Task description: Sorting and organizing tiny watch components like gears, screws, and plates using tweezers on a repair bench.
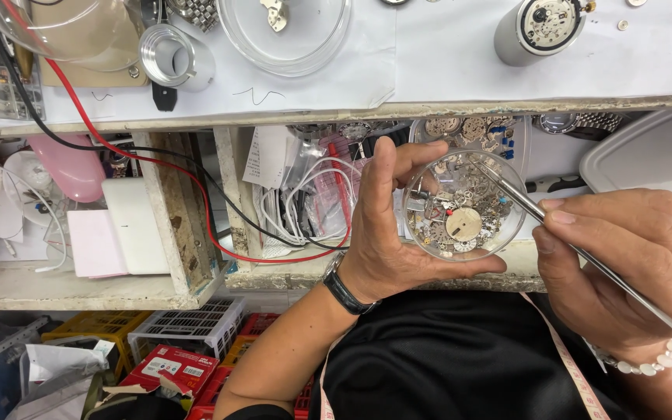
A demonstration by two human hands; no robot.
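Observation:
My left hand holds a small clear round dish between thumb and fingers, in front of the bench's edge. Inside the dish lie several tiny watch parts: gears, plates and a round pale dial. My right hand grips thin metal tweezers, and their tip reaches into the top of the dish among the parts. A black watch strap sits on my left wrist, a bead bracelet on my right wrist.
On the white bench top stand a clear dish, a metal cylinder and a watch movement on a holder. Below, shelves hold white cables, red and black wires, a pink object and a grey tray. Crates sit on the floor.

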